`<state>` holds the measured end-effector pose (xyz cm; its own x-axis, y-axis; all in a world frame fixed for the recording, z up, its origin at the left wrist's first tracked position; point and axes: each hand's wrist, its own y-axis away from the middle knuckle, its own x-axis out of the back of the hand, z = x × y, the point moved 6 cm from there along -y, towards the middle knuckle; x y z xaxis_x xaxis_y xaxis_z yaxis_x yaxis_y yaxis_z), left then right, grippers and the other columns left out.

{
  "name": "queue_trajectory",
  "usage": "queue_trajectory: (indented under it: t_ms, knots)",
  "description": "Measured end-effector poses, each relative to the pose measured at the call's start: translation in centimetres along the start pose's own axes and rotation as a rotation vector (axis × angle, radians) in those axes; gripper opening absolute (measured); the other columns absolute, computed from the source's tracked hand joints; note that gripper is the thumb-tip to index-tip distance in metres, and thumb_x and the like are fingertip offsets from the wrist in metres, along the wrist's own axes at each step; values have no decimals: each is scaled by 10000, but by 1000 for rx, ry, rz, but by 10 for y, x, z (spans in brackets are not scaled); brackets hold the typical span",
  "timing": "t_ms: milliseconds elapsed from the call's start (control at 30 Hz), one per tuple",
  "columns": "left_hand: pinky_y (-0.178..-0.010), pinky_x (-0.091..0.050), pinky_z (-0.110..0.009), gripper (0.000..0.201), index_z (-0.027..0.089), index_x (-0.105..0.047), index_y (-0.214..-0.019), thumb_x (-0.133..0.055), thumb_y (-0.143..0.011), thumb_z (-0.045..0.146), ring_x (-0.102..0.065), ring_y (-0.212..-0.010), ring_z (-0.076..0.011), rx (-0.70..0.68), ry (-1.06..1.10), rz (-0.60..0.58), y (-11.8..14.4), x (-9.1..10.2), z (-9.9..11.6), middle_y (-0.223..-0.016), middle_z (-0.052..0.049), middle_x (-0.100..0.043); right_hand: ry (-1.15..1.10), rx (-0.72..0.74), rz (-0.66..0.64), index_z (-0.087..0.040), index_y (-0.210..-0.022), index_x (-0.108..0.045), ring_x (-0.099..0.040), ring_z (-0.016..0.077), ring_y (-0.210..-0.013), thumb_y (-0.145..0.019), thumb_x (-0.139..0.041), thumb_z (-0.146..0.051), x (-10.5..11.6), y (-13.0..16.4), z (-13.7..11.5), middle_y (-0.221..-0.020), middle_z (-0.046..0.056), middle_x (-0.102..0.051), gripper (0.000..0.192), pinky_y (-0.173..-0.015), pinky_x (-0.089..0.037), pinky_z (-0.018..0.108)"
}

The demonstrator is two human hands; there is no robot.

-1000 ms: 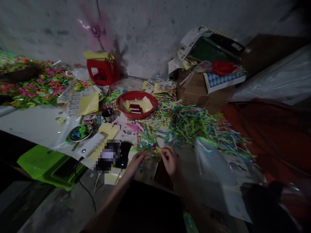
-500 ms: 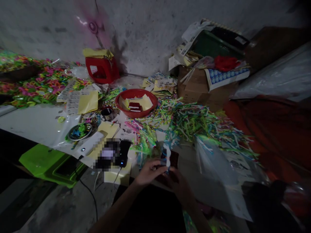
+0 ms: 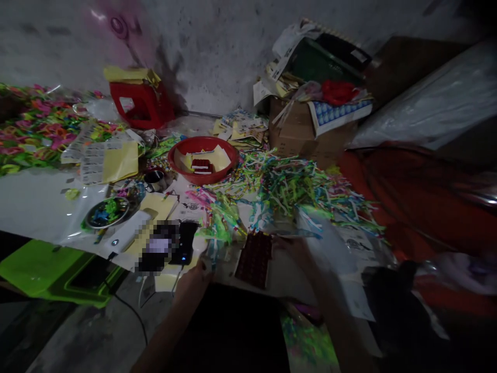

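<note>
Hands [image 3: 248, 264] now apart, grips unclear, dark red tray [image 3: 254, 259] newly bare between them

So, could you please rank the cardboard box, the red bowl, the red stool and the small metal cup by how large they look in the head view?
1. cardboard box, largest, though partly covered.
2. red bowl and red stool: similar; the stool stands farther away, so unranked.
3. small metal cup, smallest.
</note>
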<state>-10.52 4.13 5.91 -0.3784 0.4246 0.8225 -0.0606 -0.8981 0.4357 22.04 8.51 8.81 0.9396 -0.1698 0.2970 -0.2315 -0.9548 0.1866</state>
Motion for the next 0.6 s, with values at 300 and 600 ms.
queue_trajectory:
  t_ms: [300,600]
  knots:
    - [-682,-438,-345,328,179,-544,-1082,-477,-875,425,-687,-881,-321,33,-27,-37,-9,-14,9,-922,-151,-730,-12,-7,-151,-184,-594,-709,-676,213,-619,-565,-736,-544,-26,-23,11,-643,56,-720,362,-649,-598,394]
    - [-661,-420,-278,186,204,-540,-994,-490,-874,337,-682,-872,-245,13,96,-59,-16,-25,10,-902,-87,-717,160,-44,-278,-169,-615,-691,-644,188,-581,-629,-694,-381,-17,-40,4,-596,17,-691,212,-658,-549,353]
